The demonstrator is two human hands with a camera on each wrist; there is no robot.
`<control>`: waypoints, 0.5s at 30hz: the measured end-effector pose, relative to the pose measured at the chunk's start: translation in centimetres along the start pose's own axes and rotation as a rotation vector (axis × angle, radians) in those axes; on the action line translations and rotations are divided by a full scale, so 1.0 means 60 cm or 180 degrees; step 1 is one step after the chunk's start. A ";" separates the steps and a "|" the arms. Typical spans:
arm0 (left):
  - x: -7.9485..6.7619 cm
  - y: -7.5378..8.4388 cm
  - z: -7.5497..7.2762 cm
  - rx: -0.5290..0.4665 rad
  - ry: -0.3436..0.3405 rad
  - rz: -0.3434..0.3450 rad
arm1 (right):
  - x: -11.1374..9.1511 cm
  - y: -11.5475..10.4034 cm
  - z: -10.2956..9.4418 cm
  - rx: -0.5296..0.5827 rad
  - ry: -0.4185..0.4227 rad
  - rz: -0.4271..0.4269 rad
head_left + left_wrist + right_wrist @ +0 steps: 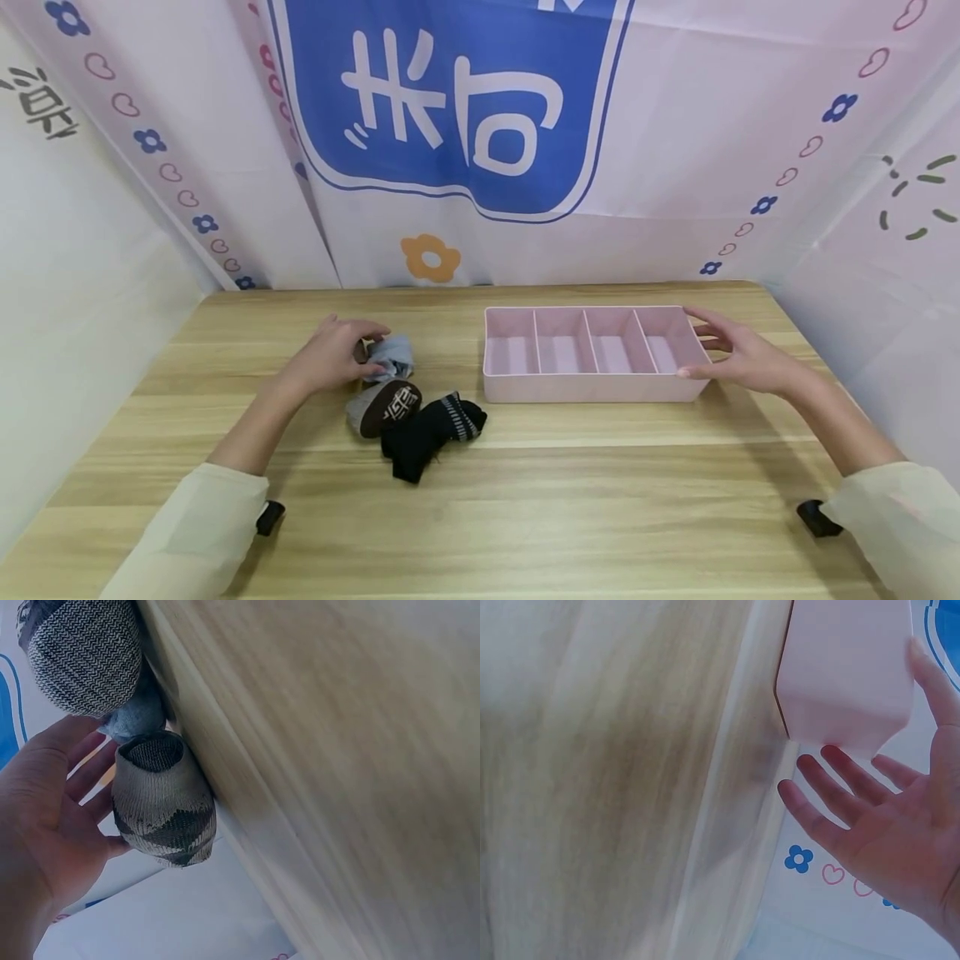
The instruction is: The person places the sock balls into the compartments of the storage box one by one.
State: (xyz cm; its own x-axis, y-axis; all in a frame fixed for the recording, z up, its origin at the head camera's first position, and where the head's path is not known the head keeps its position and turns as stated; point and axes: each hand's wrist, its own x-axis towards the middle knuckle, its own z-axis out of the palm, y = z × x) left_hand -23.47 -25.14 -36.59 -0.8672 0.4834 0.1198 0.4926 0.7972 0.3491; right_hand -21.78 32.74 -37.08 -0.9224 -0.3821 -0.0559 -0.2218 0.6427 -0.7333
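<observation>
My left hand (333,354) reaches over a small group of socks at the left, thumb and fingers spread around a light blue rolled sock (392,358). A knitted grey sock with a dark pattern (166,806) sits against its palm side in the left wrist view. Nearer me lie a grey and brown sock (367,410) and a black sock with pale stripes (431,432). At the right, my right hand (742,354) spreads around the end of a pink divided box (588,389). Its thumb touches the near corner; its fingers are loosely extended by the end wall (847,667).
The box's upright dividers (589,342) split it into several compartments. Everything stands on a wooden table (525,500), backed by a printed cloth (675,167). White cloth walls close in both sides. A black strap (819,518) shows at the right sleeve.
</observation>
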 end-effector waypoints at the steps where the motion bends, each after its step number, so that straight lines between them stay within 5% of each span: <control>1: 0.001 0.000 0.001 0.0003 0.0001 -0.0005 | -0.001 0.000 -0.001 0.0001 -0.0005 0.0008; 15: 0.009 0.000 0.000 -0.0122 -0.0024 0.0012 | 0.001 -0.003 -0.005 -0.0004 -0.0142 0.0071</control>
State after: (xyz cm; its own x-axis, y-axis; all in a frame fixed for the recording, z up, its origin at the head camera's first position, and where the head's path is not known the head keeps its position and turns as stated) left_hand -23.96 -24.90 -36.51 -0.8647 0.4891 0.1141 0.4925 0.7810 0.3840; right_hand -21.87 32.81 -36.72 -0.9121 -0.3969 -0.1024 -0.2018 0.6522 -0.7307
